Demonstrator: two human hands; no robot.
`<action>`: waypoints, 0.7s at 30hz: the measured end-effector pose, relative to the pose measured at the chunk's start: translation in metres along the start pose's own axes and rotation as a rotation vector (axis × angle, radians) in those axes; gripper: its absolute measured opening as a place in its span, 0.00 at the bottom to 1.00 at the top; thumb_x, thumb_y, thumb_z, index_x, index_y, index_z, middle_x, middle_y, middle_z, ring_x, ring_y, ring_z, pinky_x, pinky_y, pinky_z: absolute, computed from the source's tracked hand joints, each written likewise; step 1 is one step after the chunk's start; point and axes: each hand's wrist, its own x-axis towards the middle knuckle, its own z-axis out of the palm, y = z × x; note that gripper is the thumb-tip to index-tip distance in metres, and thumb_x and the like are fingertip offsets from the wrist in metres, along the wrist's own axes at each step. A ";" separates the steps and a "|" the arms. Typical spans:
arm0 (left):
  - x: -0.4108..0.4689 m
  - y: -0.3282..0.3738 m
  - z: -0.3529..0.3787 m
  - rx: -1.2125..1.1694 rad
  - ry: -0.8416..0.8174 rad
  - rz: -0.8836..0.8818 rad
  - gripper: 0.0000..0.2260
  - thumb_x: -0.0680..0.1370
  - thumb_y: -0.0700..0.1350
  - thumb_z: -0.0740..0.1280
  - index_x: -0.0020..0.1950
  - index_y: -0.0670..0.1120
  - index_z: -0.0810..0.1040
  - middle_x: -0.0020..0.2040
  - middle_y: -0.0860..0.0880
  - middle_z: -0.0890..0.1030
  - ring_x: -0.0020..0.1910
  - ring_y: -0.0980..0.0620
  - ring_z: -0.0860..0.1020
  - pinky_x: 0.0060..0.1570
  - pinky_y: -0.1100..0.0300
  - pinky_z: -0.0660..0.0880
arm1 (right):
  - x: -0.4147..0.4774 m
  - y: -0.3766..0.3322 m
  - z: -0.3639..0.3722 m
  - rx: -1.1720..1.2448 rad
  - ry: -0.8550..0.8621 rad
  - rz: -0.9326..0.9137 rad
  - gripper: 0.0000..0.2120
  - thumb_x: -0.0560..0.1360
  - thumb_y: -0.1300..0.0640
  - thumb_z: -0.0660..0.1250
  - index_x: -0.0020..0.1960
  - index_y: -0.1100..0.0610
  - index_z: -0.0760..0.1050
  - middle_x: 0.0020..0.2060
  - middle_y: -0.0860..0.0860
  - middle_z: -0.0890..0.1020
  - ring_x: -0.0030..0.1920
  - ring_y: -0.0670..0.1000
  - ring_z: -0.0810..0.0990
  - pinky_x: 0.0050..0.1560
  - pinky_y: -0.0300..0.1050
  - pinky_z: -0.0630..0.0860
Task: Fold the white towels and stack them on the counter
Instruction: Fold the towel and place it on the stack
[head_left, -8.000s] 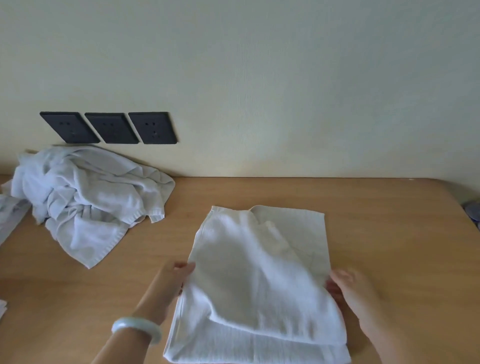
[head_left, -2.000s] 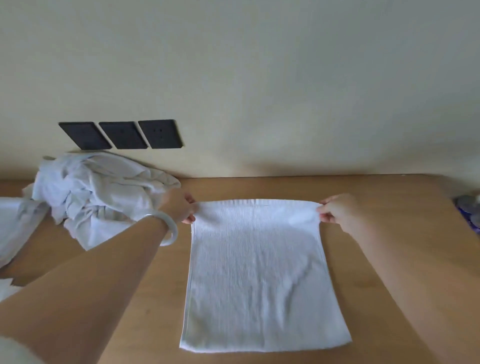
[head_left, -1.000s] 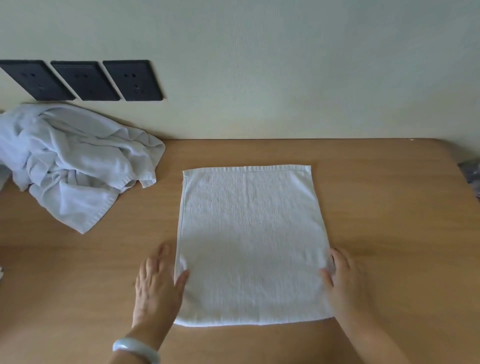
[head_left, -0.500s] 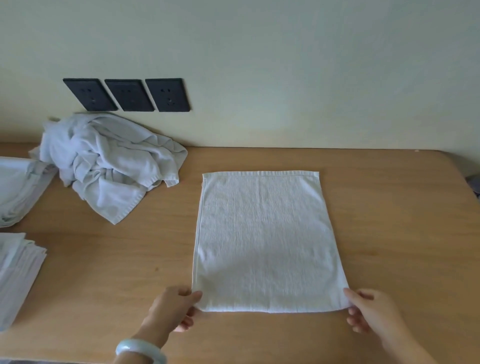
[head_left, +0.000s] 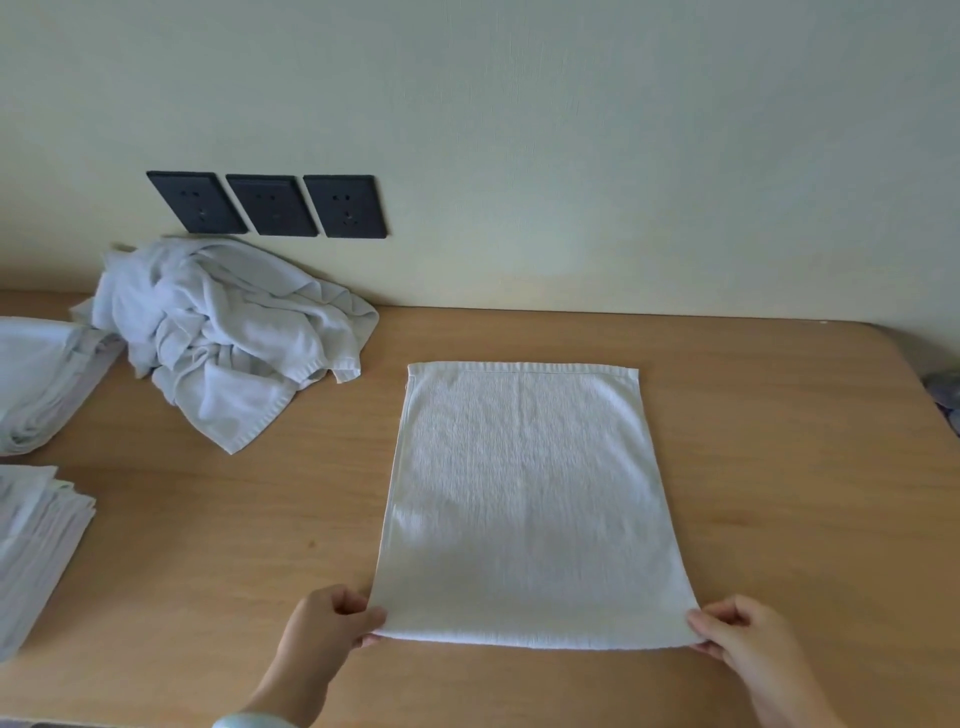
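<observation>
Your left hand (head_left: 332, 621) and right hand (head_left: 737, 636) pinch the towel (head_left: 524, 499) at its near corners; limp, light cloth, so lift both corners evenly.

You have nothing to read here: no print, label, brand or number shows on the white towel (head_left: 524, 499) pinched in your fingers (head_left: 358, 616), nor on the three dark wall plates (head_left: 270, 205) well beyond them, up and to the left
</observation>
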 end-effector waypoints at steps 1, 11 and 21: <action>-0.001 0.000 0.000 -0.029 0.005 -0.016 0.08 0.70 0.26 0.72 0.37 0.34 0.75 0.32 0.41 0.77 0.34 0.44 0.78 0.36 0.56 0.80 | 0.000 0.001 0.000 -0.010 0.006 0.000 0.05 0.70 0.75 0.69 0.38 0.72 0.73 0.38 0.70 0.79 0.38 0.62 0.79 0.33 0.41 0.82; -0.004 0.001 -0.004 -0.056 -0.080 -0.033 0.16 0.55 0.36 0.71 0.42 0.34 0.79 0.33 0.42 0.80 0.37 0.45 0.77 0.44 0.49 0.75 | -0.010 -0.006 0.006 -0.105 0.011 0.005 0.08 0.70 0.73 0.71 0.45 0.68 0.72 0.40 0.65 0.77 0.33 0.59 0.76 0.35 0.49 0.75; 0.010 -0.007 -0.007 0.083 -0.011 0.011 0.13 0.74 0.32 0.71 0.32 0.39 0.72 0.27 0.43 0.78 0.26 0.45 0.79 0.44 0.43 0.80 | -0.010 -0.017 0.001 -0.237 0.041 -0.028 0.09 0.70 0.71 0.72 0.36 0.74 0.73 0.32 0.69 0.80 0.27 0.58 0.79 0.29 0.45 0.74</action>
